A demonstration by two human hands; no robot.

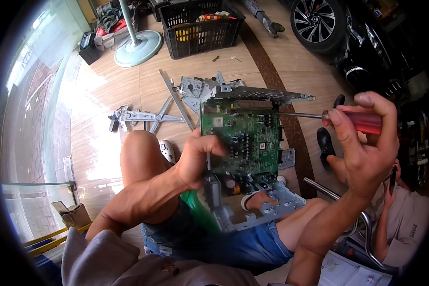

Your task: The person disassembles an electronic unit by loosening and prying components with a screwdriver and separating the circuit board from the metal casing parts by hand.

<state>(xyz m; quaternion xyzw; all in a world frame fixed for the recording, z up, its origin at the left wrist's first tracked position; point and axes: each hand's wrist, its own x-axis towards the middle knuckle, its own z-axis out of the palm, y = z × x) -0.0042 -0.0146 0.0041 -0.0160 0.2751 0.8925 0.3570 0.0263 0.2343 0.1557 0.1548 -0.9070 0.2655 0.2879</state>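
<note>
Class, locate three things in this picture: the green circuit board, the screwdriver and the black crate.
Green circuit board (264,164): head view, on its lower right area.
Screwdriver (368,123): head view, on its red handle.
Black crate (202,46): head view, on its near side wall.

A person wears a muted gray-brown top (124,267) with a short, loose sleeve (83,255) and a small dark mark (170,269) on the front, blue denim shorts (243,248) with a pale patch (165,250), and white shoes, one (167,150) dotted with dark holes. The left hand (199,155) and right hand (367,152) are bare.
</note>
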